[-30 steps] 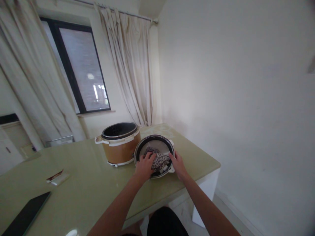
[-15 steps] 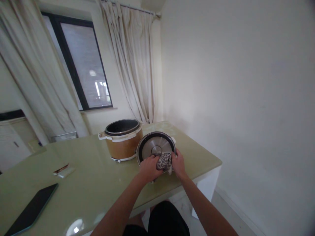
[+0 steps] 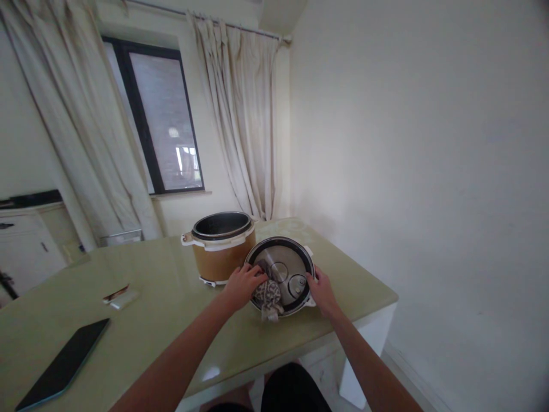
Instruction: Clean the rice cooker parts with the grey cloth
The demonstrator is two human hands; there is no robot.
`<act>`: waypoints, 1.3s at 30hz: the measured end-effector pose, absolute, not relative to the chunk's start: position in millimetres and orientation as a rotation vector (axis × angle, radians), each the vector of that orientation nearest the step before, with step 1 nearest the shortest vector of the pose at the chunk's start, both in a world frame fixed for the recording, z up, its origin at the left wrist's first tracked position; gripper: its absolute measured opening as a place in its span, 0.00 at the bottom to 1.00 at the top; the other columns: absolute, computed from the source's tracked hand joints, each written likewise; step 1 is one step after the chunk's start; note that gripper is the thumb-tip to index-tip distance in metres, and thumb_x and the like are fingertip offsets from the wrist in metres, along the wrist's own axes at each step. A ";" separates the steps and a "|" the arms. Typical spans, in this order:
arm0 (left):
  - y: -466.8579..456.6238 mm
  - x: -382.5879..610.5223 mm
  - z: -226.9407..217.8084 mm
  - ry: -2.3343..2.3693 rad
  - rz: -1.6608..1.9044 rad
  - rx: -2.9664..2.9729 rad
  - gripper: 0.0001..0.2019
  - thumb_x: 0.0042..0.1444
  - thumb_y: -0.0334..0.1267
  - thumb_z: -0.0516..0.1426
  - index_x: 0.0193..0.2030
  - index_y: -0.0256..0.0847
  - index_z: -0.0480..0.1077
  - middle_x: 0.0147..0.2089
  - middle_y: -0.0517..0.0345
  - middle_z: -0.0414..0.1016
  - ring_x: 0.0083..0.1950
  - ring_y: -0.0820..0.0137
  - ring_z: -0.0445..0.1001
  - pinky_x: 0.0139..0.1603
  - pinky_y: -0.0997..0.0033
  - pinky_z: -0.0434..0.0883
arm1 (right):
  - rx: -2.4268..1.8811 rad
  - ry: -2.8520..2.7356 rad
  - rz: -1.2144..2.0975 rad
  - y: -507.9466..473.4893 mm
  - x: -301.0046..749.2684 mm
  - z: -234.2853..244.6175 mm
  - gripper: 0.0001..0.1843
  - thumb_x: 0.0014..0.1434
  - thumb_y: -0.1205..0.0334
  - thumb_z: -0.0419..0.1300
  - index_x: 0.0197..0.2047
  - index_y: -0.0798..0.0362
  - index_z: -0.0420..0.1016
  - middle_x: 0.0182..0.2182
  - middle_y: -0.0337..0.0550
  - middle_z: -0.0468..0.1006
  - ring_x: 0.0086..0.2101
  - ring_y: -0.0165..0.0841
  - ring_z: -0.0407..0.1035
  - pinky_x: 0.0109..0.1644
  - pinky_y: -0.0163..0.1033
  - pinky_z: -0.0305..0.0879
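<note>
A round lid with a metal inner face and dark rim is tilted toward me at the table's near edge. My right hand grips its right rim, thumb over the edge. My left hand is closed on a patterned grey-and-white cloth, pressed to the lid's inner face at the left. Part of the cloth hangs over the lower rim. Just behind and left of the lid stands an uncovered orange-brown cooker with a white rim and a dark inner pot.
On the green glossy table lie a dark tablet-like slab at left and a small packet with a thin brown item. A white wall rises on the right. Curtains and a window stand behind.
My left hand has moved the cloth from the lower right of the lid's inner face to its left side. A small round fitting on the lid now shows. The view has shifted slightly.
</note>
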State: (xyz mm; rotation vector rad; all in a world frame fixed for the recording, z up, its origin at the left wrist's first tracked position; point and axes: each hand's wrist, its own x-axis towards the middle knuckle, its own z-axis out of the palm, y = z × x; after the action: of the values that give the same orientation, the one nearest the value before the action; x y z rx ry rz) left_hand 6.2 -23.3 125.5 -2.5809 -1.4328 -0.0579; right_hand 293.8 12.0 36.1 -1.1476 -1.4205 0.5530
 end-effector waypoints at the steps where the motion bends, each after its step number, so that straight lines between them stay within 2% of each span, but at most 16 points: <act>1: -22.6 1.8 125.6 -1.420 -0.098 -2.557 0.28 0.62 0.26 0.55 0.66 0.59 0.70 0.67 0.54 0.71 0.66 0.54 0.67 0.62 0.50 0.70 | -1.138 -1.432 0.558 11.4 295.5 36.5 0.21 0.62 0.53 0.56 0.53 0.51 0.81 0.49 0.51 0.85 0.49 0.46 0.78 0.59 0.51 0.71; 6: -16.1 -1.5 123.6 -1.520 -0.326 -2.419 0.32 0.63 0.23 0.52 0.69 0.58 0.67 0.72 0.58 0.67 0.68 0.57 0.64 0.63 0.54 0.70 | -1.109 -1.448 0.563 8.2 302.7 37.3 0.20 0.61 0.53 0.57 0.50 0.51 0.82 0.47 0.49 0.85 0.49 0.46 0.78 0.58 0.51 0.72; 10: -4.7 23.0 129.1 -1.688 -0.549 -2.219 0.33 0.59 0.22 0.52 0.69 0.54 0.67 0.71 0.55 0.67 0.65 0.55 0.65 0.59 0.54 0.72 | -1.098 -1.484 0.552 7.3 306.6 36.8 0.20 0.61 0.54 0.58 0.51 0.51 0.82 0.48 0.49 0.85 0.49 0.46 0.78 0.59 0.52 0.72; 13: 6.1 51.7 140.4 -1.827 -0.775 -2.137 0.31 0.59 0.25 0.55 0.68 0.51 0.67 0.67 0.52 0.70 0.62 0.56 0.67 0.58 0.57 0.73 | -1.073 -1.503 0.527 5.8 307.1 35.7 0.21 0.62 0.54 0.58 0.54 0.50 0.82 0.50 0.49 0.85 0.50 0.46 0.78 0.61 0.53 0.72; 18: 18.3 102.4 159.9 -1.868 -0.977 -2.193 0.30 0.58 0.31 0.60 0.67 0.52 0.68 0.65 0.54 0.72 0.63 0.56 0.67 0.58 0.61 0.72 | -1.060 -1.509 0.569 1.3 302.2 31.8 0.24 0.63 0.53 0.57 0.59 0.49 0.80 0.53 0.49 0.84 0.55 0.47 0.77 0.63 0.54 0.71; 23: 16.0 142.4 158.5 -1.752 -0.948 -2.426 0.22 0.59 0.39 0.61 0.61 0.46 0.72 0.63 0.50 0.73 0.63 0.55 0.69 0.63 0.58 0.68 | -1.115 -1.482 0.557 1.9 299.0 28.6 0.24 0.62 0.52 0.57 0.56 0.51 0.81 0.53 0.53 0.84 0.54 0.50 0.77 0.65 0.57 0.69; 27: 7.2 159.2 149.5 -1.598 -0.844 -2.626 0.18 0.56 0.43 0.63 0.53 0.43 0.75 0.57 0.50 0.78 0.60 0.56 0.74 0.65 0.60 0.67 | -1.119 -1.433 0.522 4.1 297.3 26.9 0.23 0.57 0.56 0.59 0.55 0.52 0.81 0.54 0.54 0.83 0.58 0.50 0.74 0.69 0.57 0.63; 31: -0.3 157.6 144.4 -1.576 -0.801 -2.712 0.15 0.54 0.46 0.64 0.47 0.44 0.77 0.50 0.52 0.82 0.54 0.57 0.79 0.58 0.63 0.71 | -1.159 -1.397 0.563 2.0 295.1 23.9 0.26 0.50 0.57 0.64 0.53 0.50 0.81 0.54 0.53 0.83 0.59 0.52 0.73 0.69 0.57 0.64; 34: -3.1 148.5 141.7 -1.663 -0.740 -2.766 0.16 0.53 0.48 0.64 0.46 0.43 0.79 0.48 0.51 0.83 0.52 0.55 0.81 0.53 0.64 0.73 | -1.172 -1.402 0.646 0.8 295.4 20.8 0.27 0.46 0.56 0.67 0.52 0.48 0.81 0.55 0.52 0.82 0.59 0.52 0.73 0.67 0.56 0.67; 39: -1.1 131.7 134.6 -1.698 -0.582 -2.846 0.17 0.56 0.48 0.61 0.48 0.43 0.80 0.50 0.51 0.85 0.52 0.57 0.82 0.52 0.65 0.74 | -1.229 -1.354 0.834 2.8 299.3 14.0 0.17 0.43 0.57 0.68 0.40 0.45 0.84 0.43 0.47 0.87 0.50 0.52 0.79 0.60 0.57 0.73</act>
State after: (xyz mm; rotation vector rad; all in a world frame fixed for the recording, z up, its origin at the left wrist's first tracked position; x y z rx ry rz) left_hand 131.7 -1.1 134.6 -2.8464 -1.6982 -0.5823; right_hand 299.3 2.8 14.0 -1.2287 -1.3544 0.8341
